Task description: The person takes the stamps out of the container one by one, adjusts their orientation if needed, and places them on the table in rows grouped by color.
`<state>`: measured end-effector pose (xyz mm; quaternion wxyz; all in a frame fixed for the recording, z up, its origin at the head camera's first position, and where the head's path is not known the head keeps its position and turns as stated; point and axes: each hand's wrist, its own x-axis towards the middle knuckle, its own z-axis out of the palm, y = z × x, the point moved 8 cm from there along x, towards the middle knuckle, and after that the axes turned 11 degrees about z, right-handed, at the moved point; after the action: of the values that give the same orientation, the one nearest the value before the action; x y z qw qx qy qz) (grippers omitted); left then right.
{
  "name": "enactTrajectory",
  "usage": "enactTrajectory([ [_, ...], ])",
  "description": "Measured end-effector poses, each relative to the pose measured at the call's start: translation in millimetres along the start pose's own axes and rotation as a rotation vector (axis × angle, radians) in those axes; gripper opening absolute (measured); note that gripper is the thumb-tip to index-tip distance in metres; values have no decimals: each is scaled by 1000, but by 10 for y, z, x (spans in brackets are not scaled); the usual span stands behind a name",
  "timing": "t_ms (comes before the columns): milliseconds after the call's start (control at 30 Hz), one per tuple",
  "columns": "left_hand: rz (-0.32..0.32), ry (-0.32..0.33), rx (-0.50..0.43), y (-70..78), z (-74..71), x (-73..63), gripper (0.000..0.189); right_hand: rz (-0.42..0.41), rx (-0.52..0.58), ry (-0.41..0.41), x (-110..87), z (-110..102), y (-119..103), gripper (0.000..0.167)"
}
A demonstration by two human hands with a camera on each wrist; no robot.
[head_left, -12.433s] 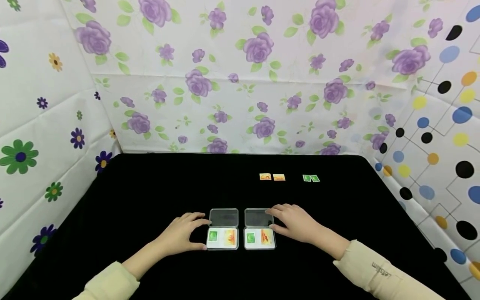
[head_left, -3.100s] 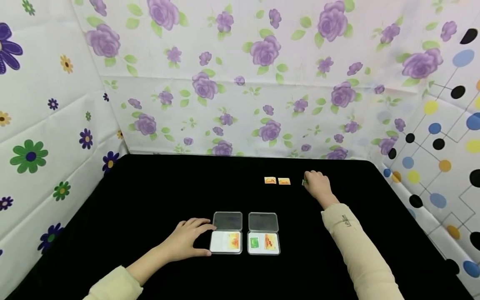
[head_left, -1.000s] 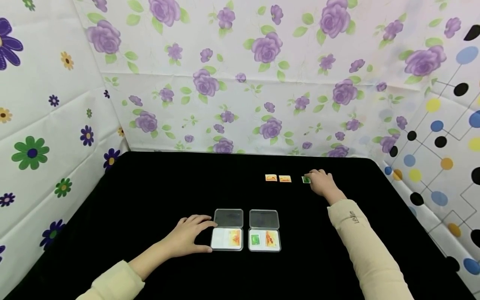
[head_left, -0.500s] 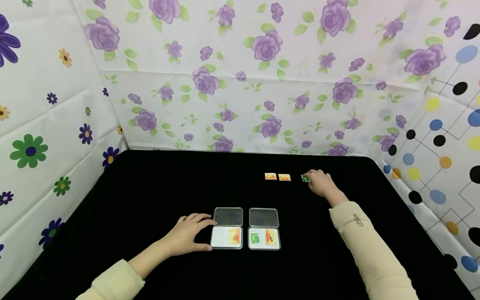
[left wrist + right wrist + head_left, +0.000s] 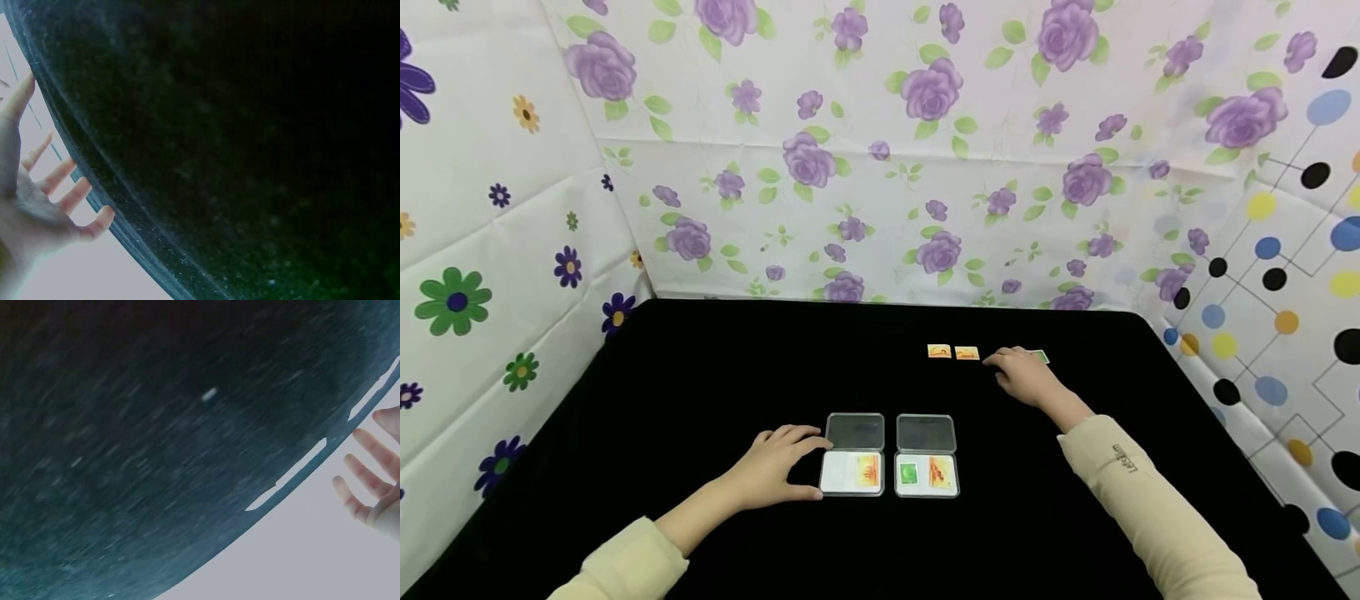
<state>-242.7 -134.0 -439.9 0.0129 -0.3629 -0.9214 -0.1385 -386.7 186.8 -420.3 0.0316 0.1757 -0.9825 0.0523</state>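
Two small clear cases with raised lids lie side by side in the head view. The left case [image 5: 838, 473] has a white insert bearing an orange stamp [image 5: 868, 471]; the right case [image 5: 927, 492] shows a green stamp [image 5: 908, 474] and an orange-red stamp [image 5: 940, 472]. My left hand [image 5: 769, 472] rests at the left case's outer edge, thumb and fingers spread. Farther back, my right hand [image 5: 1024, 377] reaches over the cloth with fingers extended, fingertips right beside two loose orange stamps [image 5: 939, 352]. Behind it a green stamp [image 5: 1039, 357] peeks out, partly covered.
A black cloth [image 5: 737, 358] covers the table. Patterned curtains stand close on three sides: a rose-printed one [image 5: 880, 208] at the back, a flowered one at left and a dotted one [image 5: 1262, 317] at right.
The left case's green stamp is gone from its insert since the oldest frame. My right hand went to the green stamps at the back, then has just shifted left toward the orange ones.
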Motion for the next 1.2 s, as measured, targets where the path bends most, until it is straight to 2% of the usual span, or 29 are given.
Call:
enactTrajectory([
  [333, -1, -3, -11, 2, 26, -19, 64, -123, 12, 55, -46, -34, -495, 24],
  [500, -2, -6, -24, 13, 32, -27, 64, -150, -6, 52, -92, -15, -668, 24],
  [667, -8, -9, -29, 17, 30, -35, 64, -200, 28, 40, -131, -28, -889, 23],
  [800, -6, -11, -28, 19, 23, -40, 64, -264, 38, 8, -187, 11, -1105, 26],
  [967, -2, -14, -24, 23, 12, -35, 64, -383, 31, -28, -299, 55, -1413, 35],
  [1200, -1, -10, -22, 20, -11, -14, 63, -488, -34, 3, -438, 62, -1705, 34],
])
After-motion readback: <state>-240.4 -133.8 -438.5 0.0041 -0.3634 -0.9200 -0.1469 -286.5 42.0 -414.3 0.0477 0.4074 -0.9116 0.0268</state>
